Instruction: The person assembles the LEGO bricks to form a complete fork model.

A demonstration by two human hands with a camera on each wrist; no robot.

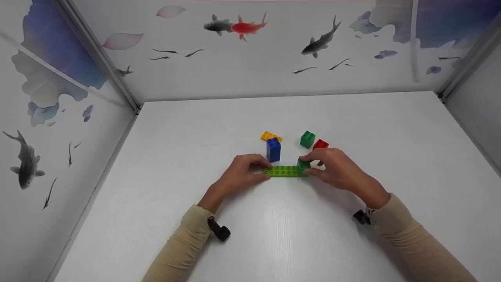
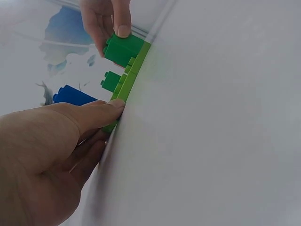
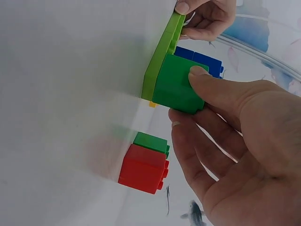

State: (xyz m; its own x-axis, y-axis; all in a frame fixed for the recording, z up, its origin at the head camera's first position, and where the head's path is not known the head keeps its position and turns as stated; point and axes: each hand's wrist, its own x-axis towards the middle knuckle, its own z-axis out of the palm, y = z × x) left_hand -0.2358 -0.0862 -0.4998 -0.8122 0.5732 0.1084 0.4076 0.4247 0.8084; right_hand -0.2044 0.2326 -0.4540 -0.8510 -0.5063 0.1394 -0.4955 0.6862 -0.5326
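While hands (image 1: 245,170) (image 1: 333,166) pinch both, a green block (image 3: 176,83) tops a plate (image 1: 284,171) — oblong, studded.

Count two hands (image 1: 246,172) (image 1: 340,168), two tan sleeves (image 1: 180,243) (image 1: 415,231) and two black wrist devices (image 1: 221,232) (image 1: 361,217). Add two dark green bricks (image 1: 302,167) (image 1: 307,140), one red brick (image 1: 321,144), one yellow plate (image 1: 269,135), one lime strip (image 1: 283,171) and one tall blue column (image 1: 273,150), with the last two hard to tell as single or joined pieces. Note one white table (image 1: 283,231), three walls (image 1: 235,80) (image 1: 82,168) (image 1: 475,98), two pink petals (image 1: 171,11) (image 1: 123,41), one red fish (image 1: 248,28) and at least three grey fish (image 1: 217,25) (image 1: 319,44) (image 1: 26,164)
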